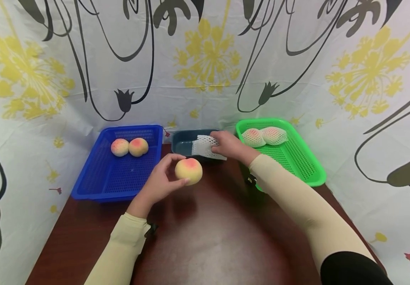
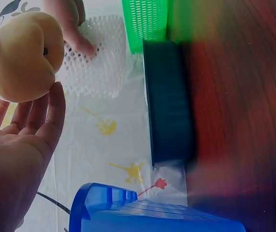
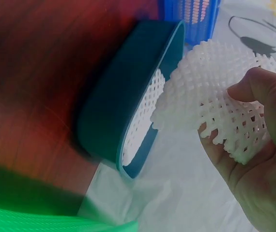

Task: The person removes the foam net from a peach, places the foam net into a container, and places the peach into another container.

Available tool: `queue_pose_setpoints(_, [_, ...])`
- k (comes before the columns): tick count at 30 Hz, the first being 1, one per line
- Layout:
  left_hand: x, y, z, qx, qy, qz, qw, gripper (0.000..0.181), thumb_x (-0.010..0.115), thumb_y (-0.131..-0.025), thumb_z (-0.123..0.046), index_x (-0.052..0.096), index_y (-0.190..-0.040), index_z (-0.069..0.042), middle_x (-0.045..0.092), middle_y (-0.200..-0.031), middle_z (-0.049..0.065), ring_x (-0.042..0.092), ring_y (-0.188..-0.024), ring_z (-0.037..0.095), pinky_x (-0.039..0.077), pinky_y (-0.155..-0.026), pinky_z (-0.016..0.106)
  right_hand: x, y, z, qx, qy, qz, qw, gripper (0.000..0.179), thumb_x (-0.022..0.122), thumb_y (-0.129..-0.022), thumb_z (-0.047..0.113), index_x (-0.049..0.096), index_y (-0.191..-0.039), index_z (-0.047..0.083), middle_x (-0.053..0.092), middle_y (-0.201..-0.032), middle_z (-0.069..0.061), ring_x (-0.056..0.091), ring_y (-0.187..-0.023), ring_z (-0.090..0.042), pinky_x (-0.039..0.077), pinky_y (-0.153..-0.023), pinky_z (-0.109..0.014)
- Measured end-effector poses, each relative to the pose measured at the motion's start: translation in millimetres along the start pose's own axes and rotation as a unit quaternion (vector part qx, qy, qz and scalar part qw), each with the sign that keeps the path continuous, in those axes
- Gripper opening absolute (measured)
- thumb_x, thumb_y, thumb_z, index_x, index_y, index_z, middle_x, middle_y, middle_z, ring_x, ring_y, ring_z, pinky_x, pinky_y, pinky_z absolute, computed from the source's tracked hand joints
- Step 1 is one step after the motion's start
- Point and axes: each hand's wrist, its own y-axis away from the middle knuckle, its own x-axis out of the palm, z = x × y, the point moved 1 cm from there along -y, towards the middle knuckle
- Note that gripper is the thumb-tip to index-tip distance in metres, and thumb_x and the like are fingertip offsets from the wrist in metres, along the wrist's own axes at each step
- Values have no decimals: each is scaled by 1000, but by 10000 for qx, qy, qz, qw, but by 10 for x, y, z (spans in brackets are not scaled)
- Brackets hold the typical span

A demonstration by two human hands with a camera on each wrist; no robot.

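Observation:
My left hand (image 1: 158, 181) holds a bare yellow peach (image 1: 189, 171) with a red blush, raised above the table. In the left wrist view, its fingers and thumb grip the peach (image 2: 19, 60) from around its sides. My right hand (image 1: 234, 146) pinches a white foam net sleeve (image 3: 210, 92) between thumb and fingers, over a dark teal box (image 1: 180, 148). The sleeve hangs flattened, with no fruit visible in it. Another white foam net (image 3: 144, 123) lies inside the box, as the right wrist view shows.
To the left stands a blue basket (image 1: 114, 196) with two bare peaches (image 1: 138, 147) in it. At right, a green basket (image 1: 306, 160) holds two peaches (image 1: 274, 135) in foam nets. A patterned cloth (image 1: 205, 107) hangs behind the brown table (image 1: 219, 233).

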Motion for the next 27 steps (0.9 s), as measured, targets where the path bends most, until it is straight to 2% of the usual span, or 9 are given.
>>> queue_pose_setpoints(4, [-9,6,-15,9,30,15,10000,64,93,-91,-18,60,-146,-19,64,-141,1,65,-121,26,58,-103,48,-33,-144,-56,79,65,-29,9999,13,69,-97,8,59,-105,6,54,-86,-8,49,-78,-27,40,-72,-41])
queue_pose_setpoints(10, [-24,7,-25,46,54,4,10000,64,93,-91,-16,60,-147,-16,64,-142,4,65,-123,27,57,-105,51,-61,-363,-100,36,463,-279,9985,12,71,-98,7,59,-103,6,58,-88,-9,50,-79,-29,42,-73,-45])
queue_pose_setpoints(15, [-37,2,-24,70,60,-31,10000,65,94,-90,-16,61,-146,-16,64,-141,4,65,-122,27,57,-106,55,-79,-560,-128,63,917,-368,9951,13,74,-101,7,63,-108,6,65,-98,-11,57,-87,-31,49,-78,-49])
queue_pose_setpoints(20, [-48,-8,-15,67,47,-38,10000,65,94,-90,-16,61,-146,-17,64,-141,4,65,-123,26,56,-105,55,-81,-711,-173,196,1082,-339,9934,17,74,-102,6,65,-117,5,68,-108,-14,64,-97,-33,53,-86,-51])
queue_pose_setpoints(24, [-49,-14,-6,53,48,-34,10000,65,93,-90,-16,60,-146,-17,64,-142,3,64,-123,26,56,-105,54,-27,-806,-235,267,1199,-466,9913,19,74,-103,7,66,-120,5,67,-112,-14,65,-101,-34,55,-89,-51])
queue_pose_setpoints(27, [-43,-18,4,55,75,-13,10000,65,93,-90,-15,60,-146,-16,63,-142,4,65,-122,25,57,-105,53,58,-846,-295,203,1538,-606,9860,19,73,-103,7,64,-119,6,64,-113,-14,65,-101,-34,56,-88,-50])
